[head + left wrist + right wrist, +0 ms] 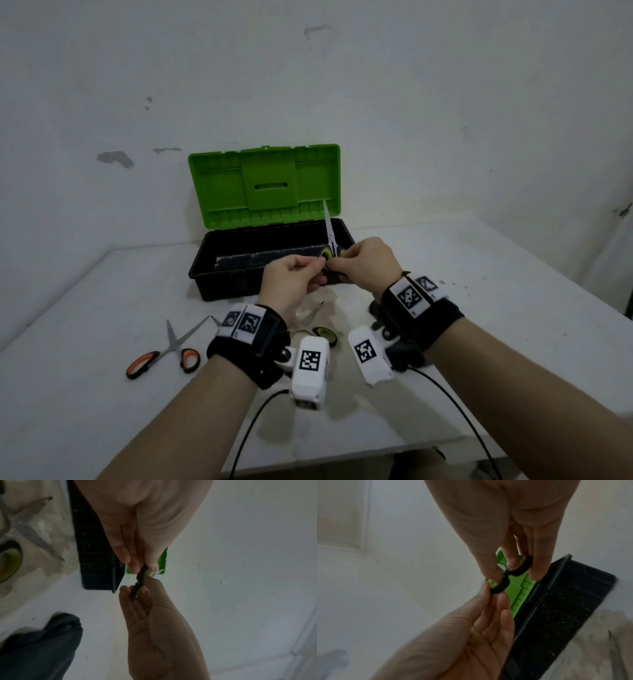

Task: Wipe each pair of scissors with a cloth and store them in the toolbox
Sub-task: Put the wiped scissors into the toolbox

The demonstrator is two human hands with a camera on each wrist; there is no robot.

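Both hands hold one pair of green-and-black-handled scissors (329, 226) over the front right of the open toolbox (239, 284), blades closed and pointing up. My left hand (308, 265) pinches one handle loop (498, 586). My right hand (346, 262) grips the other loop (520, 566). A second green-handled pair (323, 334) lies on a pale crumpled sheet (42, 524) below my left wrist. An orange-handled pair (168, 349) lies open on the table at the left. A dark grey cloth (42, 649) lies under my right wrist.
The toolbox's green lid (263, 185) stands upright against the white wall. What shows of its black tray (556, 615) holds no tools. The white table (496, 308) ends close to my body, and cables (250, 431) hang from the wrist cameras.
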